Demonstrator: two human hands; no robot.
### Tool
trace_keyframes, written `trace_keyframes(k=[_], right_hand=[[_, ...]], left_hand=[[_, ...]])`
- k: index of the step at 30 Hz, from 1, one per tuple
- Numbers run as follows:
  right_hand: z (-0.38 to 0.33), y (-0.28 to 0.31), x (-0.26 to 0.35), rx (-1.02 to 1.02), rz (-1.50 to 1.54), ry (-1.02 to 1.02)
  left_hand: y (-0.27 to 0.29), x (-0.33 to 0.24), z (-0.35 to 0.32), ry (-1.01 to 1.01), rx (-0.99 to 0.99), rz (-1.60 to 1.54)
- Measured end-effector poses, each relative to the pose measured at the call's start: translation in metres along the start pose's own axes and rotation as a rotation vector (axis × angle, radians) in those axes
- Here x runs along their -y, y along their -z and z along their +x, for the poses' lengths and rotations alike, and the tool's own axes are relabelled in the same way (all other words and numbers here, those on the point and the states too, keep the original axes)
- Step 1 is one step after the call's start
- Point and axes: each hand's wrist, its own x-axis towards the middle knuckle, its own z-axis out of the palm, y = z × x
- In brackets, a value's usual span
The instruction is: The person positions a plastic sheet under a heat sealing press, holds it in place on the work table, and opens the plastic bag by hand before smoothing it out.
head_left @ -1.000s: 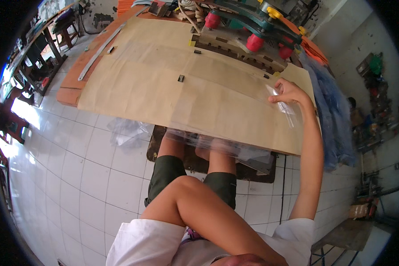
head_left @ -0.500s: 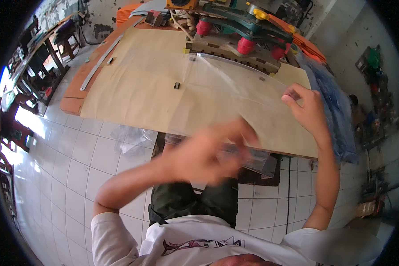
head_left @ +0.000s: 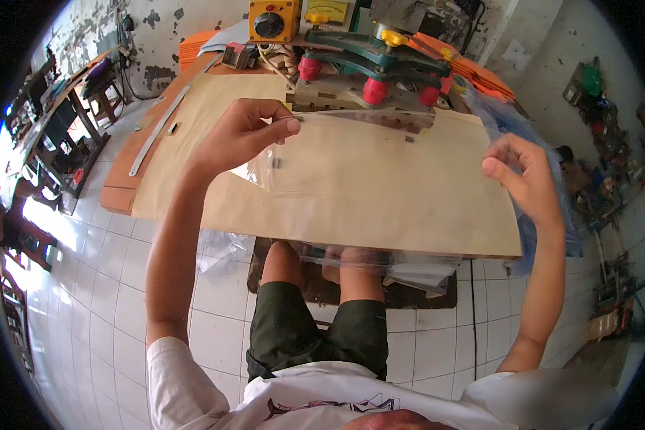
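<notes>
Clear plastic sheet (head_left: 380, 168), one: raised above the tan mat (head_left: 215, 97) on the tabletop (head_left: 115, 199), between the two hands. Clock face centred on the mat, 12 o'clock away from the body.

Left hand (head_left: 254, 136): at 10 o'clock. Grip pinching the sheet's upper corner, thumb against forefinger. From this grip the sheet lies toward 3 and 4 o'clock, with a bright, creased fold just beneath.

Right hand (head_left: 519, 172): at 3 o'clock. Grip pinching, to all appearance, the sheet's other end, fingers curled to the thumb; the film is faint there. From this grip the sheet lies toward 9 o'clock.

Principal relation: upper edge, seemingly the long axis, runs from 9 to 3 o'clock, hand to hand. Neither hand is nearer, each being at one end; the right sits slightly closer to the body.

Surroundings: green press (head_left: 380, 63) with red knobs (head_left: 375, 91), at 1 o'clock, just beyond the sheet. Yellow box (head_left: 274, 21) with dial, toward 12. Metal ruler (head_left: 160, 129), at 10, left of the left hand. Blue film (head_left: 570, 215), at 3, beside the right hand.
</notes>
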Motion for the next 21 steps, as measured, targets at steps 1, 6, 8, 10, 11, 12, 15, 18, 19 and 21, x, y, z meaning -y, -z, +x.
trace_keyframes(k=[1, 6, 8, 10, 11, 12, 15, 18, 19, 21], right_hand=[[0.008, 0.004, -0.007, 0.038, -0.069, -0.021], [0.038, -0.014, -0.018, -0.256, -0.461, 0.263], [0.049, -0.044, -0.005, -0.212, -0.395, 0.414], [0.061, -0.074, 0.001, -0.148, -0.352, 0.471], [0.066, -0.086, 0.004, -0.137, -0.354, 0.501], [0.07, -0.093, 0.007, -0.14, -0.351, 0.496], [0.084, -0.111, 0.003, -0.098, -0.171, 0.378], [0.095, -0.129, -0.011, -0.196, 0.104, 0.35], [0.094, -0.134, -0.016, -0.192, 0.128, 0.315], [0.095, -0.142, -0.027, -0.185, 0.153, 0.272]], left_hand=[[-0.004, 0.004, 0.005, -0.006, -0.001, 0.003], [-0.04, -0.03, 0.029, -0.241, -0.106, 0.062], [-0.052, -0.036, 0.038, -0.366, -0.101, 0.122], [-0.059, -0.036, 0.049, -0.402, -0.074, 0.136], [-0.06, -0.037, 0.051, -0.425, -0.045, 0.146], [-0.059, -0.036, 0.055, -0.453, -0.056, 0.148], [-0.052, -0.027, 0.066, -0.364, -0.044, 0.149], [-0.044, -0.003, 0.078, -0.305, 0.048, 0.11], [-0.042, 0.005, 0.08, -0.296, 0.049, 0.112], [-0.042, 0.022, 0.086, -0.196, 0.174, 0.01]])
